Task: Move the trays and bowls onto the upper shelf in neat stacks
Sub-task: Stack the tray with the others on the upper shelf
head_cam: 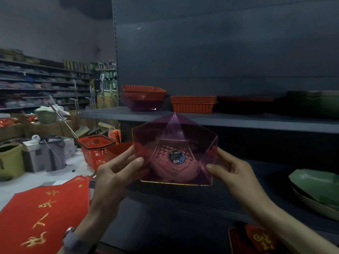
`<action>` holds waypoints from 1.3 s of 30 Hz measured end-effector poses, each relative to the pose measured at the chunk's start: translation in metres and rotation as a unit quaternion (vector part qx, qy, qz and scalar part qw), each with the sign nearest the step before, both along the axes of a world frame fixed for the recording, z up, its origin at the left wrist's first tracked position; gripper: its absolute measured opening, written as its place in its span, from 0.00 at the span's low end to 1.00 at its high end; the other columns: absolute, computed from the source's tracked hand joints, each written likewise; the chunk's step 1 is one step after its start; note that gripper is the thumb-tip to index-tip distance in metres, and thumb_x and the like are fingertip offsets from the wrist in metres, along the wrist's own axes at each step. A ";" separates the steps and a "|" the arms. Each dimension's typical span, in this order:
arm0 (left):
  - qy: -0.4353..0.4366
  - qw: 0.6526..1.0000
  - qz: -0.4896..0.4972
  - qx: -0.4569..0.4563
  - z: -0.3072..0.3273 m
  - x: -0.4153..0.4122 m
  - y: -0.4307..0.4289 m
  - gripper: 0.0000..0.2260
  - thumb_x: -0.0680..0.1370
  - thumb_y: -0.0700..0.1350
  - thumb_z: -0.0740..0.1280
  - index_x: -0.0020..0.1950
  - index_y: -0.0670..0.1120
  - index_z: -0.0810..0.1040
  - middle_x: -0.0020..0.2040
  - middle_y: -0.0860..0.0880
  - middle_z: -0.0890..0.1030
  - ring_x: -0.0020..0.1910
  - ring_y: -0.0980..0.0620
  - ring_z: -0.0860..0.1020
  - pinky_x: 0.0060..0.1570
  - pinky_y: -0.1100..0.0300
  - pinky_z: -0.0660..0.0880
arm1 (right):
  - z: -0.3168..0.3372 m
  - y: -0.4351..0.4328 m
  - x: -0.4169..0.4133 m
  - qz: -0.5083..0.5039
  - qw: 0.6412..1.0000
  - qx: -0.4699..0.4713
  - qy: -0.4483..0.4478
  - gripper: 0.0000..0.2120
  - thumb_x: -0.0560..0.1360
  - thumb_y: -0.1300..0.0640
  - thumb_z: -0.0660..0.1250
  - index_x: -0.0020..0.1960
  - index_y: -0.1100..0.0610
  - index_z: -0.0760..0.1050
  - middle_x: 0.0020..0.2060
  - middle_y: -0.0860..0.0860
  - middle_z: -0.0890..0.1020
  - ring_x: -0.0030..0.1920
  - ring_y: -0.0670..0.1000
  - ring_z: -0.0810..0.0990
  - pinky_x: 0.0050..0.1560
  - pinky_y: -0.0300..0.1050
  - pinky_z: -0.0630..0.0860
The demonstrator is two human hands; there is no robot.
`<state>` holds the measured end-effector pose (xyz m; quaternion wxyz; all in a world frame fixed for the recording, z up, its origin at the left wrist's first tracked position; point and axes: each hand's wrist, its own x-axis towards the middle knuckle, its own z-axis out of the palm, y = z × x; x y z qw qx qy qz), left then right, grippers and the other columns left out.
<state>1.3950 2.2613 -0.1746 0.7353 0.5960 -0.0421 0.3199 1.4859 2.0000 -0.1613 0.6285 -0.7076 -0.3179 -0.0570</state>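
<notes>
A clear purple square bowl point(187, 136) with a round label on its base is held up in front of the shelves, tilted toward me. My left hand point(113, 171) grips its left edge and my right hand point(231, 171) grips its right edge. On the upper shelf point(238, 121) sit a purple bowl with an orange basket tray in it point(145, 99), a stack of orange trays point(192, 104), dark trays point(244, 104) and green bowls point(311, 103). Green and cream bowls point(319, 187) lie on the lower shelf at the right.
A red shopping basket point(95, 149) stands on the floor at the left, beyond red banners with gold lettering point(44, 217). Boxes, a green bin point(11, 160) and store shelving fill the left background. A red item point(256, 239) lies low at the right.
</notes>
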 end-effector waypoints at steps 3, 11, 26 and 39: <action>-0.020 0.996 -0.071 0.054 0.013 0.005 -0.008 0.24 0.78 0.33 0.70 0.73 0.48 0.77 0.64 0.47 0.85 0.65 0.49 0.83 0.61 0.59 0.80 | 0.014 -0.009 0.003 0.001 0.999 0.007 -0.034 0.24 0.80 0.65 0.70 0.67 0.40 0.76 0.57 0.38 0.87 0.58 0.42 0.86 0.57 0.29 0.77; -0.041 0.976 -0.141 0.161 0.049 0.043 -0.025 0.39 0.71 0.33 0.79 0.80 0.49 0.69 0.71 0.51 0.80 0.71 0.49 0.78 0.71 0.53 0.74 | 0.052 -0.047 0.026 0.054 0.995 -0.001 -0.078 0.37 0.75 0.63 0.76 0.78 0.45 0.67 0.71 0.46 0.79 0.70 0.53 0.80 0.68 0.48 0.77; -0.094 0.965 -0.168 0.177 0.130 0.144 -0.082 0.44 0.68 0.31 0.79 0.80 0.49 0.67 0.66 0.48 0.84 0.66 0.49 0.82 0.68 0.56 0.77 | 0.135 -0.114 0.075 -0.070 0.980 -0.049 -0.182 0.49 0.69 0.69 0.80 0.80 0.44 0.62 0.69 0.43 0.81 0.67 0.47 0.82 0.65 0.41 0.79; -0.137 0.968 -0.148 0.152 0.191 0.250 -0.124 0.26 0.69 0.27 0.77 0.62 0.48 0.81 0.57 0.51 0.88 0.59 0.52 0.85 0.58 0.63 0.81 | 0.204 -0.149 0.164 -0.148 0.966 -0.088 -0.195 0.36 0.70 0.63 0.82 0.72 0.43 0.73 0.62 0.38 0.84 0.62 0.39 0.82 0.57 0.29 0.77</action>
